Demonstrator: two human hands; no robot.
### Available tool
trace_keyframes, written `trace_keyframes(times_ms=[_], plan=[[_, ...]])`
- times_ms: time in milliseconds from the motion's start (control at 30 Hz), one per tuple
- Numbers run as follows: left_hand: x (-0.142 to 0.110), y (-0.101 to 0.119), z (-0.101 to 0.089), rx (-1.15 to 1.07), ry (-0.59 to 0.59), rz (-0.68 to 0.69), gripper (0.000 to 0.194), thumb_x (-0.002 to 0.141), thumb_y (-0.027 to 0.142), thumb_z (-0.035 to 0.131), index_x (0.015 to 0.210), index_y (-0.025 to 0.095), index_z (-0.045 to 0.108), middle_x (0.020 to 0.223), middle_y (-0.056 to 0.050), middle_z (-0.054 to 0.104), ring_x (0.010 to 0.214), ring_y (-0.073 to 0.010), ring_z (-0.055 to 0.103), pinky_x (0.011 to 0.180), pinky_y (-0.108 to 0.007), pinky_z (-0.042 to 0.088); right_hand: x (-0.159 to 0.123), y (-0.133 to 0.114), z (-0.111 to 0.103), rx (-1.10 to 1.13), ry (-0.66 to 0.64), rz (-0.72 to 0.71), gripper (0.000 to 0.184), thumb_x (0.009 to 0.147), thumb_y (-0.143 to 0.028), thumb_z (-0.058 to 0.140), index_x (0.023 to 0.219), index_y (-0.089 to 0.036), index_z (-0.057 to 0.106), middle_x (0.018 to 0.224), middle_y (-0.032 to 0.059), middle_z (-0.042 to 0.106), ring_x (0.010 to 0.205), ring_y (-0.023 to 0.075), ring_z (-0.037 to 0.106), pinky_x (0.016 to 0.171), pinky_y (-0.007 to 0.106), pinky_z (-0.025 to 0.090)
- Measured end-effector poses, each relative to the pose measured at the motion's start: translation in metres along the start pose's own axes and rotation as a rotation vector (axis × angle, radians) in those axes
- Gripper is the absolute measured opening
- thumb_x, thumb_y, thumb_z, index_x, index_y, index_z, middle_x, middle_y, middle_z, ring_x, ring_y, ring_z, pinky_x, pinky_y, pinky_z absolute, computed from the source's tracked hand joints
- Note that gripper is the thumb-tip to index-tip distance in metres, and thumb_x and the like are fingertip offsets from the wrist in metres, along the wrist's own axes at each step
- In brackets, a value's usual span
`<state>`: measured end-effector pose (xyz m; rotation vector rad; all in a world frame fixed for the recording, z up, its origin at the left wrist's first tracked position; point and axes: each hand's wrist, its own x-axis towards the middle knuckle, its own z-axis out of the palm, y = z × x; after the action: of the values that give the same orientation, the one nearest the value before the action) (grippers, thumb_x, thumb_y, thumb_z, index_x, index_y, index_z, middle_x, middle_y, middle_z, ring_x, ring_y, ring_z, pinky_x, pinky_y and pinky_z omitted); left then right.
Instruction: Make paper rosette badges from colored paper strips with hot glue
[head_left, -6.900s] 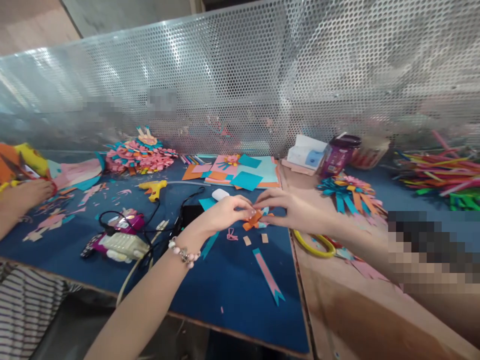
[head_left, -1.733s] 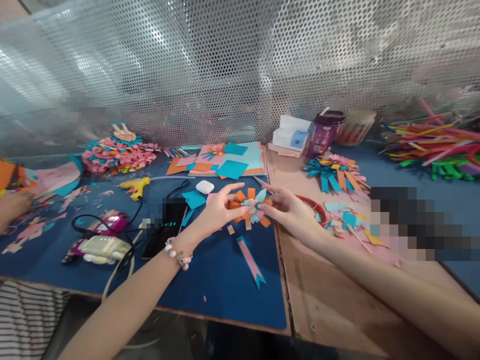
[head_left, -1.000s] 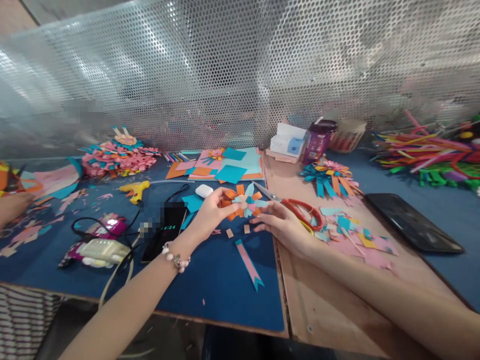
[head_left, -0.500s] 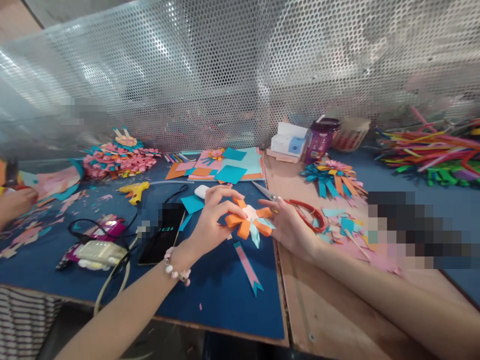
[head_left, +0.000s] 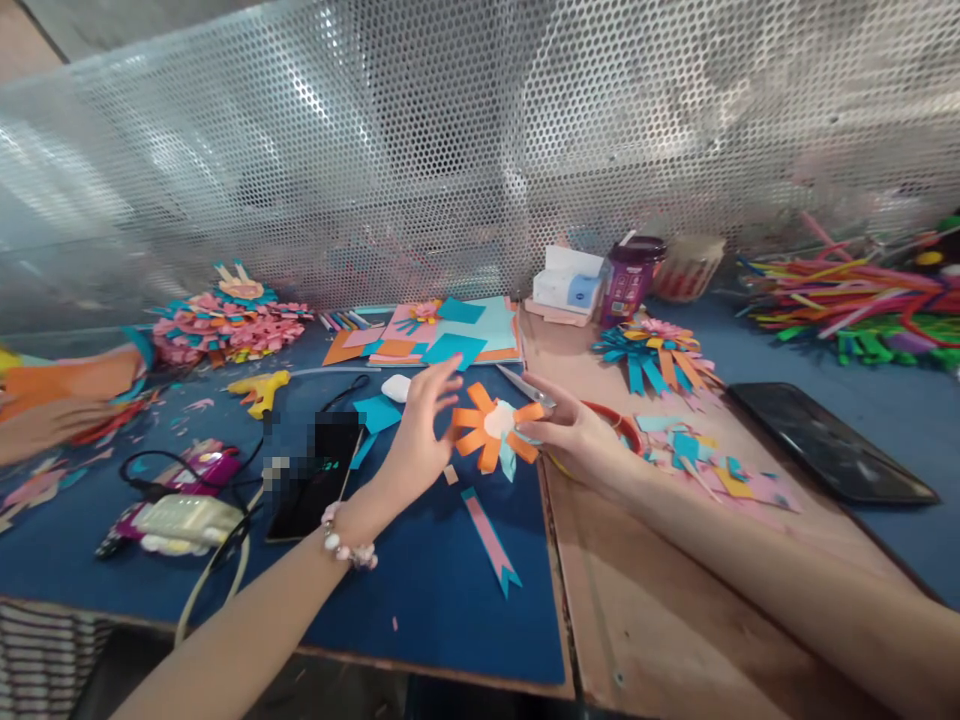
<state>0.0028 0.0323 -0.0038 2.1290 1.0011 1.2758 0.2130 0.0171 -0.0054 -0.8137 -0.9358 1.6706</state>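
Observation:
An orange paper flower with a pale round centre and a light-blue leaf hangs above the table seam. My right hand pinches its right-hand petals between thumb and finger. That same hand also carries red-handled scissors, the blades pointing up and left past the flower. Just left of the petals is my left hand, fingers apart, a beaded bracelet on its wrist. Whether its fingertips touch a petal I cannot tell. Below lies a pink and blue paper ribbon strip, notched at one end.
A phone and a yellow glue gun with cables lie to the left. Coloured sheets, a tissue box and a purple cup stand behind. Another phone lies right; a co-worker's hand is far left.
My left hand has let go of the flower and opened beside it. The flower now faces me more, held by my right hand. The co-worker's hand has moved over orange paper.

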Motion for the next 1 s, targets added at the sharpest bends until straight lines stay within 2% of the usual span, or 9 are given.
trace_keyframes(times_ms=[67,133,200,300,367,467,533,767,1000], plan=[[0.002,0.003,0.004,-0.316,-0.028,-0.265,0.052,0.091,0.041,0.048,0.139,0.026,0.033,0.131,-0.014,0.048,0.101,-0.0202,0.061,0.083,-0.037,0.053,0.002,0.002,-0.001,-0.023,0.012,-0.073,0.084,0.061,-0.018,0.079,0.136,-0.024,0.042,0.083,-0.0008,0.071,0.076,0.0166,0.067,0.077,0.033,0.050],[0.002,0.010,0.006,-0.540,-0.114,-0.477,0.052,0.093,0.056,0.034,0.129,0.020,0.045,0.117,-0.013,0.059,0.091,-0.0200,0.065,0.077,-0.036,0.055,0.002,0.004,0.000,-0.049,0.010,-0.116,0.084,0.062,-0.021,0.079,0.137,-0.024,0.041,0.084,-0.0007,0.072,0.078,0.0167,0.067,0.079,0.033,0.050],[0.001,0.017,0.008,-0.629,-0.159,-0.568,0.058,0.090,0.064,0.030,0.116,0.019,0.055,0.105,-0.010,0.064,0.090,-0.0207,0.065,0.076,-0.034,0.055,-0.001,0.005,0.002,-0.088,-0.010,-0.127,0.084,0.065,-0.023,0.079,0.138,-0.024,0.038,0.086,-0.0004,0.072,0.079,0.0162,0.067,0.079,0.033,0.049],[-0.002,0.024,0.010,-0.527,-0.109,-0.549,0.043,0.082,0.054,0.058,0.106,0.019,0.059,0.100,-0.006,0.064,0.091,-0.0195,0.064,0.077,-0.030,0.053,-0.006,0.004,0.005,-0.162,-0.056,-0.126,0.077,0.068,-0.025,0.077,0.136,-0.025,0.040,0.087,-0.0008,0.071,0.079,0.0152,0.066,0.078,0.031,0.049],[-0.004,0.025,0.010,-0.431,-0.093,-0.532,0.036,0.078,0.043,0.068,0.102,0.017,0.058,0.097,-0.005,0.065,0.091,-0.0192,0.063,0.077,-0.028,0.052,-0.007,0.005,0.005,-0.200,-0.068,-0.124,0.060,0.072,-0.029,0.075,0.127,-0.026,0.050,0.087,-0.0007,0.069,0.082,0.0153,0.065,0.078,0.030,0.048],[-0.004,0.025,0.008,-0.374,-0.113,-0.501,0.030,0.080,0.037,0.066,0.099,0.016,0.058,0.095,-0.005,0.065,0.090,-0.0191,0.063,0.078,-0.028,0.050,-0.004,0.008,0.001,-0.255,-0.078,-0.098,0.032,0.076,-0.037,0.071,0.104,-0.024,0.064,0.093,0.0010,0.069,0.089,0.0164,0.064,0.081,0.030,0.047],[-0.004,0.025,0.007,-0.360,-0.136,-0.474,0.027,0.081,0.035,0.065,0.099,0.016,0.058,0.095,-0.005,0.065,0.090,-0.0190,0.063,0.078,-0.028,0.050,-0.002,0.011,-0.003,-0.303,-0.095,-0.084,0.024,0.075,-0.039,0.071,0.094,-0.023,0.067,0.093,0.0006,0.069,0.088,0.0164,0.063,0.081,0.030,0.046],[-0.003,0.027,0.005,-0.303,-0.165,-0.437,0.022,0.084,0.034,0.061,0.097,0.016,0.057,0.092,-0.003,0.065,0.087,-0.0177,0.063,0.077,-0.026,0.049,0.003,0.010,-0.007,-0.419,-0.131,-0.034,0.027,0.073,-0.043,0.071,0.088,-0.021,0.068,0.089,0.0013,0.069,0.086,0.0178,0.061,0.081,0.030,0.043],[-0.004,0.027,0.005,-0.340,-0.196,-0.427,0.023,0.084,0.034,0.060,0.099,0.016,0.056,0.093,-0.004,0.065,0.088,-0.0184,0.064,0.078,-0.027,0.050,0.005,0.010,-0.010,-0.386,-0.202,-0.035,0.024,0.074,-0.042,0.071,0.085,-0.021,0.070,0.088,0.0019,0.068,0.084,0.0181,0.060,0.083,0.032,0.042]])
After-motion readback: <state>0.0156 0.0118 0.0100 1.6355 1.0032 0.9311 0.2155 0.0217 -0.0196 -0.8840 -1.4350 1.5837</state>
